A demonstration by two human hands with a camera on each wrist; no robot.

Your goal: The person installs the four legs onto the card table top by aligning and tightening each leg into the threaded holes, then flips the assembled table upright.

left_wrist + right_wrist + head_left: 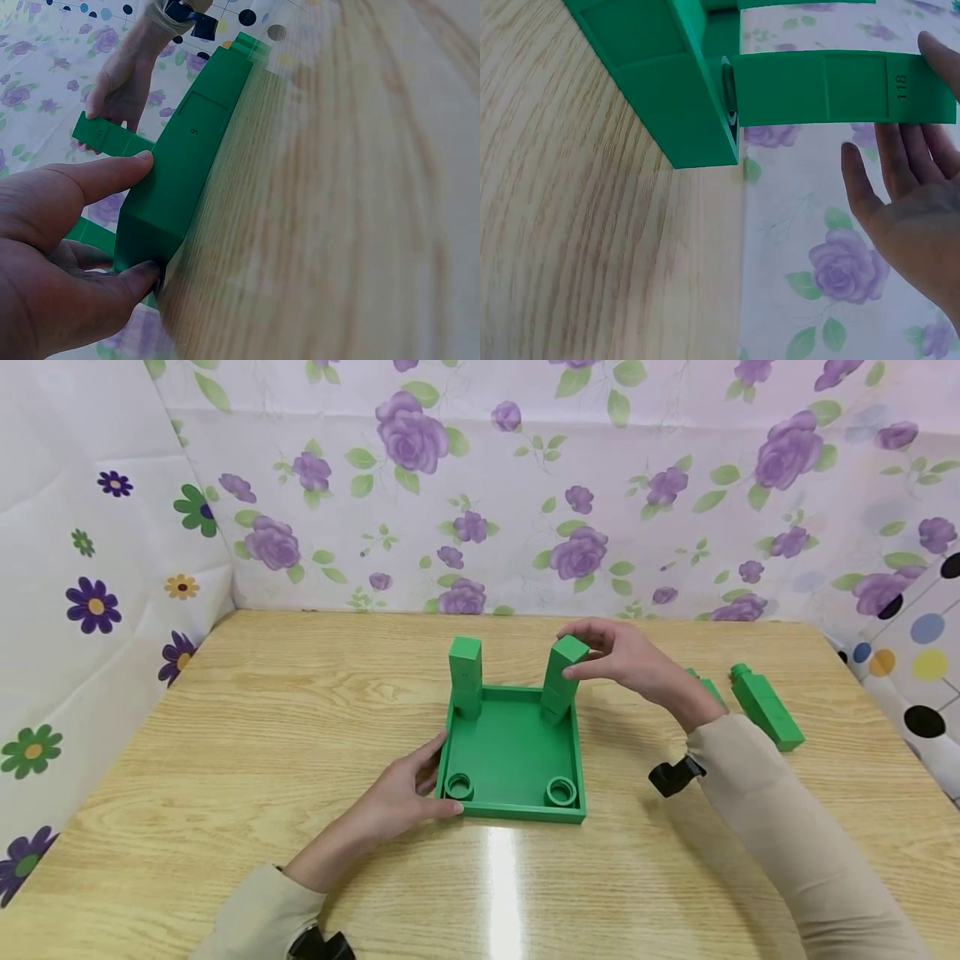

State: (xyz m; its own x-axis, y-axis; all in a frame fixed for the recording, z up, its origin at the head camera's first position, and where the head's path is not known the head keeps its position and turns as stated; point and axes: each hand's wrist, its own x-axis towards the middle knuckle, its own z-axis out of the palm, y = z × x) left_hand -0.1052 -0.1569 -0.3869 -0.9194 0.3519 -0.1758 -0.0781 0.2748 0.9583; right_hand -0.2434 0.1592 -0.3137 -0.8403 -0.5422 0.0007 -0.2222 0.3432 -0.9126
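A square green tray-like panel [510, 747] with a raised rim lies on the table. My left hand [392, 800] grips its front left corner, thumb at the front rim and fingers along the left side. At the back right corner, my right hand [622, 658] pinches the top of a square green leg [817, 88] between thumb and fingers. This leg leans slightly, and a ring of its round end shows at the panel in the right wrist view. Another green leg [467, 672] stands upright at the back left corner. Round sockets [561, 792] sit in both front corners.
On the right of the wooden table [262, 718] lies a loose green leg [768, 710] with a round knob end. Beside it, another green piece [708, 687] is partly hidden by my right arm. A flowered cloth [322, 527] hangs behind the table.
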